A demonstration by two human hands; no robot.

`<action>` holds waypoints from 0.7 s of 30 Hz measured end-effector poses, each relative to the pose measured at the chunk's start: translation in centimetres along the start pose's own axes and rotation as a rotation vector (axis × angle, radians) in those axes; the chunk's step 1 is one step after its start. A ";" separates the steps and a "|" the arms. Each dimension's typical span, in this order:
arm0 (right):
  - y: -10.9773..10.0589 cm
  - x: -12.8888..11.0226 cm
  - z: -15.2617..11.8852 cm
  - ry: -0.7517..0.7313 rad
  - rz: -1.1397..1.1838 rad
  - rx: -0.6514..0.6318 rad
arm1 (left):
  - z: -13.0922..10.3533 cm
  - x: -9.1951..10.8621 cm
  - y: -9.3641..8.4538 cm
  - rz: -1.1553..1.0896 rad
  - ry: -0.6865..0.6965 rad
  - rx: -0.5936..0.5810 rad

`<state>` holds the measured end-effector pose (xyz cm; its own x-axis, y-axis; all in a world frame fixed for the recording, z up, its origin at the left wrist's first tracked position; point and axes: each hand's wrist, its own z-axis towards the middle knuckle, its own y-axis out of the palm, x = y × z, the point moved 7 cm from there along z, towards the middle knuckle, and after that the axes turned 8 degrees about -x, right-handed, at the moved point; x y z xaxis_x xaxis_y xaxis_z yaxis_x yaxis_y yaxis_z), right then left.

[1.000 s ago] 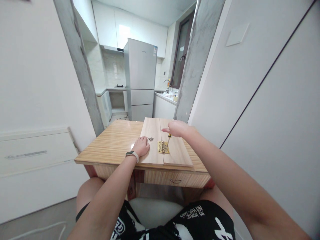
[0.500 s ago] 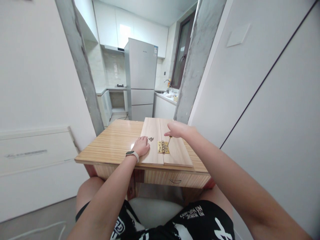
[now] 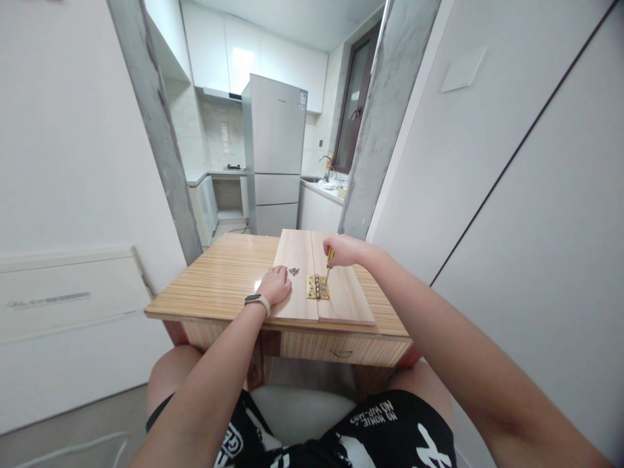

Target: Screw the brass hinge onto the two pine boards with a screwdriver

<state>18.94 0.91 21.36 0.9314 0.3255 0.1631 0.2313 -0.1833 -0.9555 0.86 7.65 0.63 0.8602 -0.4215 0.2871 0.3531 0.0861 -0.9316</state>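
My right hand (image 3: 344,251) grips a screwdriver (image 3: 329,265) with a yellow handle, its shaft pointing down at the right leaf of a brass hinge (image 3: 318,287). The hinge lies opened flat across the seam between two pale wooden boards, the left board (image 3: 294,299) and the right board (image 3: 347,300). My left hand (image 3: 275,284) rests flat on the left board, fingers stretched out. Just beyond its fingertips sits a small pile of dark screws (image 3: 294,272). Whether the screwdriver's tip sits in a screw is too small to tell.
The boards lie on a striped wooden table (image 3: 219,276) with a drawer handle (image 3: 341,353) at its front. Behind stand a silver refrigerator (image 3: 277,130) and a sink counter (image 3: 324,188). A white wall panel (image 3: 526,214) rises close by on the right.
My right hand has turned around the screwdriver and its grip has shifted, so more of the yellow handle shows. The left hand, boards and hinge have stayed in place.
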 end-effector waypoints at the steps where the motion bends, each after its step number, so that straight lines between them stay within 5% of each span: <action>1: 0.0 0.0 0.0 0.009 0.003 0.007 | 0.0 0.0 0.0 0.001 -0.001 0.001; 12: 1.1 0.4 0.7 0.045 0.215 -0.025 | 0.0 0.0 -0.1 0.000 -0.007 0.006; 21: 0.6 0.5 0.0 0.004 0.129 -0.038 | -0.1 0.1 -0.2 -0.023 -0.007 -0.014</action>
<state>19.54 0.93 20.84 0.9553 0.2928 0.0403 0.1198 -0.2589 -0.9584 0.87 7.48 0.85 0.8544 -0.4173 0.3096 0.3673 0.0635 -0.9279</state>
